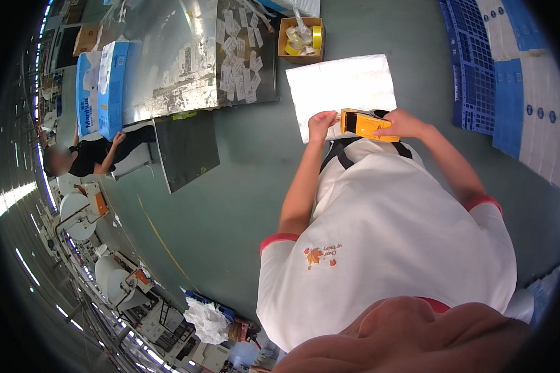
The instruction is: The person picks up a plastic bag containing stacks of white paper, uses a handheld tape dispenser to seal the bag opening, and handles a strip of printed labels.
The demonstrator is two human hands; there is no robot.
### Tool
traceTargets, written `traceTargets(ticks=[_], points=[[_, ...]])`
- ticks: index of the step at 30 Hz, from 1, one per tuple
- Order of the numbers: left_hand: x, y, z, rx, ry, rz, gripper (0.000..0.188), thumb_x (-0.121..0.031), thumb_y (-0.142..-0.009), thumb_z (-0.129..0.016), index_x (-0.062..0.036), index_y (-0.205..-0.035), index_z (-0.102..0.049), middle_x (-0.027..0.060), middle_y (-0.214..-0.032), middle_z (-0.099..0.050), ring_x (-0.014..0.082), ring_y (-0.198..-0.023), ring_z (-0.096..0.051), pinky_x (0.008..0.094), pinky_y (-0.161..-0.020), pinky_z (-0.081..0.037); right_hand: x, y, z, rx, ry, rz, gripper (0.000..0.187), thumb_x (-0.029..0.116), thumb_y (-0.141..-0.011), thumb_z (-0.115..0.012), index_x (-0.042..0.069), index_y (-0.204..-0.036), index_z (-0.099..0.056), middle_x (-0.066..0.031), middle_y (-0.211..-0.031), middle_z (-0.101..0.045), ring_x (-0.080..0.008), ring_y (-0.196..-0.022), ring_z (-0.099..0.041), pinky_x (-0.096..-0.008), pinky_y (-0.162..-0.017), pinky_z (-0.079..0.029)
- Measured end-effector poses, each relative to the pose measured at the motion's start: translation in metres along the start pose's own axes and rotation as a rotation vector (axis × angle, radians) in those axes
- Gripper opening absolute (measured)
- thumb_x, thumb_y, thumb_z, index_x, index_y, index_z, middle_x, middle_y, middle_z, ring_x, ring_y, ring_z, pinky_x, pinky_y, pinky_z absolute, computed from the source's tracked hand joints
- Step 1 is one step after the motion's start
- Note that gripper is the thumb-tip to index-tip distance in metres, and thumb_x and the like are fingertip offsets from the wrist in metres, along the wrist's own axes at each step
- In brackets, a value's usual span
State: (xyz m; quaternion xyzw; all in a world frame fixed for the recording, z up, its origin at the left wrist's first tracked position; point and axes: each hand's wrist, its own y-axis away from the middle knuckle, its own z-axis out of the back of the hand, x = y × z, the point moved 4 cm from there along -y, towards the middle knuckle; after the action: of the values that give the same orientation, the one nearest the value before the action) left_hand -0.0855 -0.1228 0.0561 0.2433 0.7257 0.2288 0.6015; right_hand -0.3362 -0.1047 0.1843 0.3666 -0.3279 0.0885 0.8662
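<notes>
In front of my body, my right hand [406, 124] is wrapped round a yellow tape dispenser [366, 126] with black parts, held level. My left hand [321, 126] is closed in a pinch just off the dispenser's left end. What its fingertips hold, if anything, is too small to make out. Beyond both hands is a white, flat-topped rectangular package [339, 84]; its near edge is partly hidden by my hands and the dispenser.
A metal-topped table [168, 68] with many white labels stuck on it stands at the left. Beside it is an open carton [302, 57] with yellow tape rolls. A co-worker [87, 155] handles blue packs [111, 87] at far left. Blue pallets [476, 74] and stacked packs stand right.
</notes>
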Motion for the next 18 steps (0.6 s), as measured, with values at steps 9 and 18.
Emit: traceTargets(ticks=[9, 18], points=[[0.068, -0.058, 0.214, -0.405, -0.086, 0.066, 0.019, -0.019, -0.076, -0.07, -0.0026, -0.083, -0.066, 0.0077, -0.079, -0.066, 0.0138, -0.077, -0.062, 0.0258, -0.071, -0.047, 0.05, -0.081, -0.034, 0.248, -0.085, -0.12, 0.064, 0.06, -0.068, -0.064, -0.004, -0.071, -0.065, -0.0146, -0.062, -0.06, -0.0229, -0.057, -0.058, -0.0323, -0.057, -0.046], [0.218, -0.14, 0.219, -0.475, -0.604, 0.281, 0.075, -0.053, -0.064, -0.071, -0.0077, -0.119, -0.05, 0.014, -0.134, -0.034, 0.035, -0.123, -0.036, 0.0457, -0.106, -0.022, 0.026, -0.128, -0.062, 0.303, 0.04, -0.255, 0.071, 0.064, -0.066, -0.06, -0.006, -0.072, -0.064, -0.0163, -0.065, -0.062, -0.0261, -0.061, -0.062, -0.0345, -0.061, -0.048]])
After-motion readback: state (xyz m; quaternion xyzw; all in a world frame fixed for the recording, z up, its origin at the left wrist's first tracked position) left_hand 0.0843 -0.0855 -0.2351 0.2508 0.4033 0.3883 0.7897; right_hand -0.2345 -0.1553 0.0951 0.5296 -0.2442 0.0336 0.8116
